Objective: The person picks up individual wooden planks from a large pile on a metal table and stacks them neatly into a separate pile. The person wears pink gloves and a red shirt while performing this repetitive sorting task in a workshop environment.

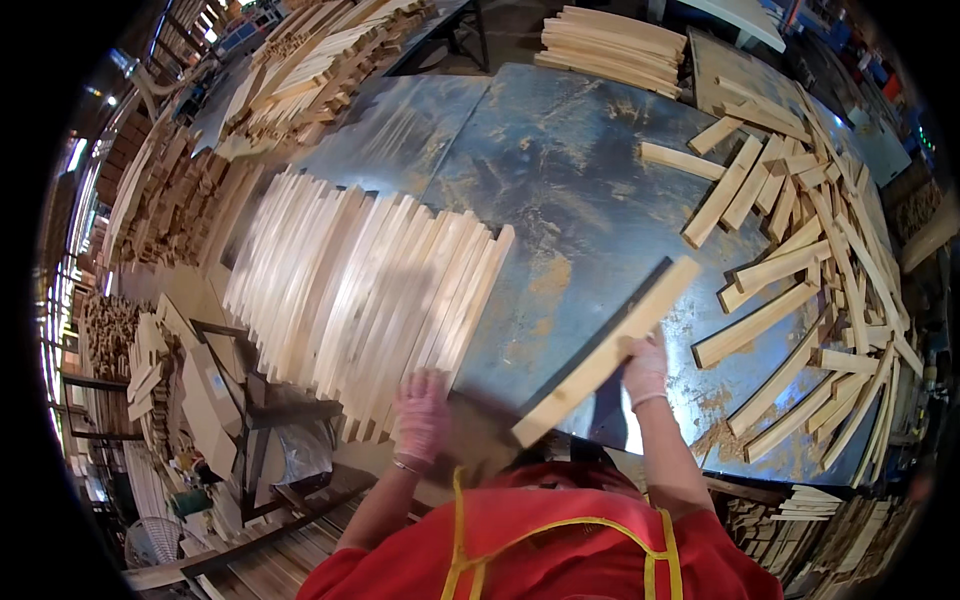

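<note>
A pale wooden board (pixel 610 350) slants above the near edge of the metal tabletop, its far end to the right. My right hand (pixel 646 368), in a thin pinkish glove, grips it by its right side near the middle. Left of it, a row of wooden strips (pixel 370 280) lies side by side on the table. My left hand (pixel 422 415), gloved alike, rests with its fingers laid against the near ends of the right-hand strips. It holds nothing that I can see.
Loose wooden pieces (pixel 770 270) lie in a jumbled heap along the table's right side. A neat stack of boards (pixel 612 50) stands beyond the far edge. More piled strips (pixel 310 75) are at the far left. Sawdust patches mark the metal tabletop (pixel 540 170).
</note>
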Action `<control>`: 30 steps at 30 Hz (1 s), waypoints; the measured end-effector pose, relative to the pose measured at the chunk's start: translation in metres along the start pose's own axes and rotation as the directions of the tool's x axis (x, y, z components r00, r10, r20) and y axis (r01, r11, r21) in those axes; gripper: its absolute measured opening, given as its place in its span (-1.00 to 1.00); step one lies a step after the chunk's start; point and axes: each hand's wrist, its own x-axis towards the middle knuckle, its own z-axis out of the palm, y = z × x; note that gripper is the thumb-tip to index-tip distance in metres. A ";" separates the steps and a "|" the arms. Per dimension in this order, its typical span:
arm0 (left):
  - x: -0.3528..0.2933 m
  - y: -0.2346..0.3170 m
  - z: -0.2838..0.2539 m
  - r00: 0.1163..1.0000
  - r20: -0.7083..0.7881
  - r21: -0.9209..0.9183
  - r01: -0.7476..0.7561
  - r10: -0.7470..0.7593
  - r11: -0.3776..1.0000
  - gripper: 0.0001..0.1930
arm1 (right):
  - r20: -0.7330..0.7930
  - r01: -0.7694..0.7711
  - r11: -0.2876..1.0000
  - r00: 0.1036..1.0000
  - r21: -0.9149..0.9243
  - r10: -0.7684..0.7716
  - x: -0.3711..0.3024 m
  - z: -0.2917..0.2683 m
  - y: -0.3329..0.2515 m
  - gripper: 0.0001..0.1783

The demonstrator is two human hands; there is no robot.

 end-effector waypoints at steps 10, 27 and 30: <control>-0.008 0.026 -0.026 0.999 0.048 -0.180 0.026 -0.018 0.983 -0.18 | 0.310 0.046 0.584 0.880 -0.810 0.360 -0.086 0.206 0.077 -0.25; 0.072 0.242 0.032 0.824 0.152 -0.342 -0.475 0.546 0.811 -0.31 | 0.608 0.564 -0.559 0.784 -0.608 0.128 0.053 -0.127 -0.193 -0.51; 0.078 0.300 0.053 0.810 0.166 -0.231 -0.522 0.562 0.821 -0.26 | 0.771 0.699 -0.326 0.594 -0.636 -0.232 0.011 -0.113 -0.190 -0.78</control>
